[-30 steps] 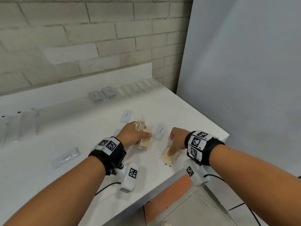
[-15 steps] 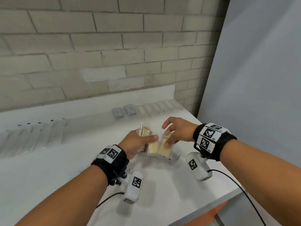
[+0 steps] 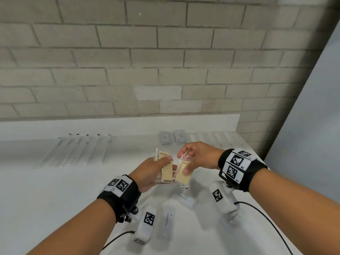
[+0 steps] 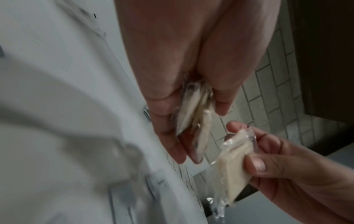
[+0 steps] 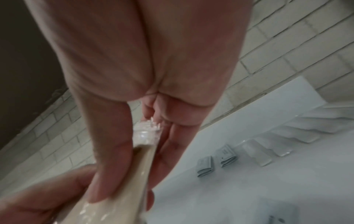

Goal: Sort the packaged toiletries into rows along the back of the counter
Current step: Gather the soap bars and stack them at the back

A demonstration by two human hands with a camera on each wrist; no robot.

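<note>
Nearest to me, at the bottom of the head view, three white sachets are lying flat on the white tabletop; the middle sachet is reading "Toothpaste", and the other two carry similar print that is too small to be sure of. Just above them, mid-frame, I am holding my left hand with its fingers curled round two cream soap bars in clear wrap, the front label starting "Bath", the rest hidden by my thumb. Right beside it, my right hand is pinching a third wrapped soap bar between thumb and fingers, also marked "Bath"; the two bundles are nearly touching, lifted off the tabletop. Further up the frame, along the back edge, are lying a row of long clear packets at left, two small grey packets at centre with unreadable print, and a row of clear packets at right. Behind them is standing a pale brick wall.
</note>
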